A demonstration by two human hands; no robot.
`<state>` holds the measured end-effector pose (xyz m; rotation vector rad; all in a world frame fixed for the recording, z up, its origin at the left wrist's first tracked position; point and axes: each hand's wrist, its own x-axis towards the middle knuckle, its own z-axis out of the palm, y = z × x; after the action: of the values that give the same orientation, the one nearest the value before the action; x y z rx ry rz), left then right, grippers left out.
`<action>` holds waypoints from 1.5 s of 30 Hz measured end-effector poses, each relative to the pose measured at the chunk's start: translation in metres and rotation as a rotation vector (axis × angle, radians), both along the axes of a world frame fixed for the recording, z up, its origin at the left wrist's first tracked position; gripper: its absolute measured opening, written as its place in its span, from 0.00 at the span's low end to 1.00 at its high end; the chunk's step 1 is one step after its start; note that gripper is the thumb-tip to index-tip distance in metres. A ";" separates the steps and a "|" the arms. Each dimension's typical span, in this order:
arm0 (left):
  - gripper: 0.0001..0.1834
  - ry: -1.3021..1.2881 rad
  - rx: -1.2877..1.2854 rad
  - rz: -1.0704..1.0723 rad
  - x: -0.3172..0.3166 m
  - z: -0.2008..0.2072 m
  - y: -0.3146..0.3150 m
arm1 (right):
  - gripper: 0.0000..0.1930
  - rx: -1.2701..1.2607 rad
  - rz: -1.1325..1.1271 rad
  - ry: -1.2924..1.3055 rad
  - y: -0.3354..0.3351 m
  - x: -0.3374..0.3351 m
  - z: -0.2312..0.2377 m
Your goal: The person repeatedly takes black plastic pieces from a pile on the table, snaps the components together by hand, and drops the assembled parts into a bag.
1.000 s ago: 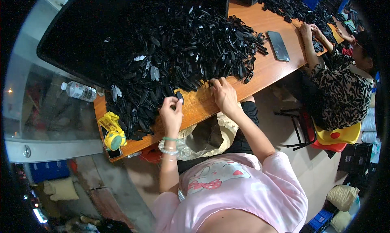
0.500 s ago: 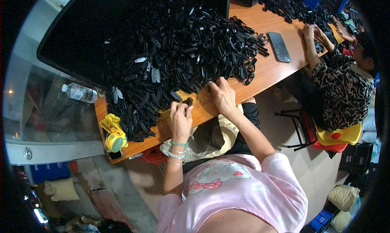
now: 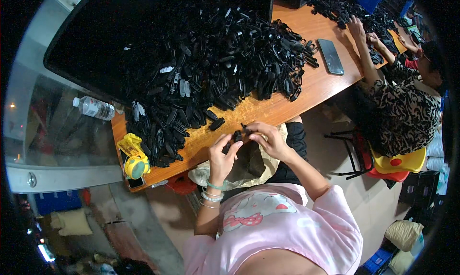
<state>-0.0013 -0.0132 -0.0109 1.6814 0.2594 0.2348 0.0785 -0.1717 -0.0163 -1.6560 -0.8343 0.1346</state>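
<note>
Both hands have drawn back from the pile (image 3: pixel 215 69) to the table (image 3: pixel 306 90) edge, left hand (image 3: pixel 221 156) and right hand (image 3: pixel 266 138) now pinching one small black part (image 3: pixel 238 135) between them.

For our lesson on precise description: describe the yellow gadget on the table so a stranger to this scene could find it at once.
Start at the long wooden table heaped with black plastic parts. Follow its near edge to the corner on the person's left, beyond the left hand. There sits the yellow gadget, beside the pile. It is the only bright yellow thing on the table, with a round greenish face among all-black pieces.
</note>
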 end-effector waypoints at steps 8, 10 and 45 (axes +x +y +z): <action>0.12 -0.120 0.134 -0.079 -0.011 0.026 0.005 | 0.16 -0.160 0.170 0.003 -0.010 -0.013 0.031; 0.12 -0.138 0.163 -0.086 -0.012 0.029 0.006 | 0.17 -0.156 0.182 -0.009 -0.009 -0.013 0.031; 0.11 -0.109 0.562 -0.044 -0.044 -0.053 -0.010 | 0.09 -0.214 -0.073 0.069 0.004 -0.008 0.000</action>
<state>-0.0456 -0.0230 -0.0638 2.2180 0.0742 0.3910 0.0702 -0.1678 -0.0165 -1.8697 -0.7263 0.2356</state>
